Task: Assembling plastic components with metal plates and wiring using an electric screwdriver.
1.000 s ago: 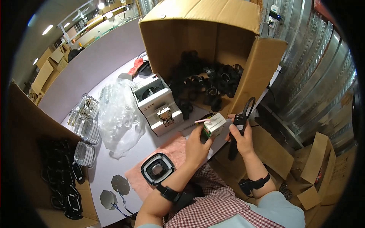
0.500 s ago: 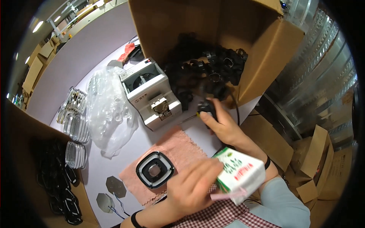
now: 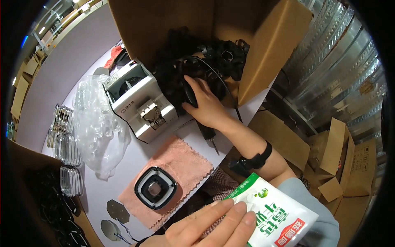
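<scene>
Head view: right hand [image 3: 207, 108] grips black powered screwdriver [image 3: 205, 131] near bench [image 3: 96, 194] front edge; left hand [image 3: 214, 226] holds white-green packet [image 3: 282, 214] beyond that edge. Square unit [image 3: 155, 188] lies untouched on cloth [image 3: 187, 158]; wired plates [image 3: 118, 212] separate.

The machine [image 3: 144, 98] bears dark characters and a round logo. The packet [image 3: 275, 214], to the machine's lower right, has green characters, plus white on red. Far right of the machine, a carton [image 3: 360, 175] carries dark print.
</scene>
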The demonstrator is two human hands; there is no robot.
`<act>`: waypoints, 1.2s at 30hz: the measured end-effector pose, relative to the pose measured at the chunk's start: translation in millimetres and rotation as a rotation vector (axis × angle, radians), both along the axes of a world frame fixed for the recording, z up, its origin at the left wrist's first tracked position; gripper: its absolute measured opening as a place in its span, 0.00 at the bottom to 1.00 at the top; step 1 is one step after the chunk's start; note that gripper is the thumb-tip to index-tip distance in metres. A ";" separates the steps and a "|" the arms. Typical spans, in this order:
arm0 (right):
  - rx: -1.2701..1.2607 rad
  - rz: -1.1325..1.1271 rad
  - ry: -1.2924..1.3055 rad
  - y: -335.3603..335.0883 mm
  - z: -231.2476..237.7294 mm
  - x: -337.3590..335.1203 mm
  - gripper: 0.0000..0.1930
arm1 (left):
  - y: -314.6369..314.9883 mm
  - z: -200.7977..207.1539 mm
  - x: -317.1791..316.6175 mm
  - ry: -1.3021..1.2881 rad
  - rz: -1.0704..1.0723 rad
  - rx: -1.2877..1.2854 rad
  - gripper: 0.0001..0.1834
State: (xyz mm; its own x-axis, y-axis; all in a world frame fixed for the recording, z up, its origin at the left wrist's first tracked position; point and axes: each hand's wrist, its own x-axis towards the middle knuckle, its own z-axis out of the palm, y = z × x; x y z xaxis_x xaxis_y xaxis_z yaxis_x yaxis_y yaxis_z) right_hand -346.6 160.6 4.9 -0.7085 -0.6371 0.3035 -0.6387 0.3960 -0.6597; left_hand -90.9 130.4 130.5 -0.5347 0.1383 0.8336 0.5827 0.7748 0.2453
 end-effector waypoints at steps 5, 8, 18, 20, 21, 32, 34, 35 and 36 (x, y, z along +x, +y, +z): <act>-0.360 0.122 -0.315 65.2 26.8 30.2 0.21 | -7.7 -4.6 3.4 -0.018 0.027 -0.025 0.14; -0.635 0.262 -0.443 114.7 42.4 53.9 0.17 | -26.4 13.3 16.8 -0.248 0.018 -0.081 0.18; -0.486 -0.353 0.014 111.1 1.4 -15.2 0.50 | -21.0 -15.8 13.0 0.109 0.149 -0.037 0.15; -0.522 -0.232 -0.090 101.8 -6.7 -29.8 0.52 | -21.9 -14.5 16.2 0.141 0.135 -0.051 0.15; -0.523 -0.227 -0.090 99.8 -11.2 -38.2 0.53 | -21.9 -14.0 17.9 0.144 0.138 -0.042 0.16; -0.451 -0.121 0.018 91.5 -3.6 -88.2 0.53 | -21.7 -12.0 17.3 0.088 0.187 0.010 0.18; -0.584 -0.191 -0.083 101.9 24.3 -50.4 0.53 | -24.0 -14.2 16.6 0.086 0.205 0.017 0.19; -0.660 -0.081 -0.020 109.3 34.7 -30.7 0.52 | -26.1 -16.1 16.8 0.079 0.227 0.010 0.19; -0.732 0.020 0.048 121.2 41.2 -8.0 0.52 | -27.4 -17.7 17.4 0.071 0.230 0.022 0.19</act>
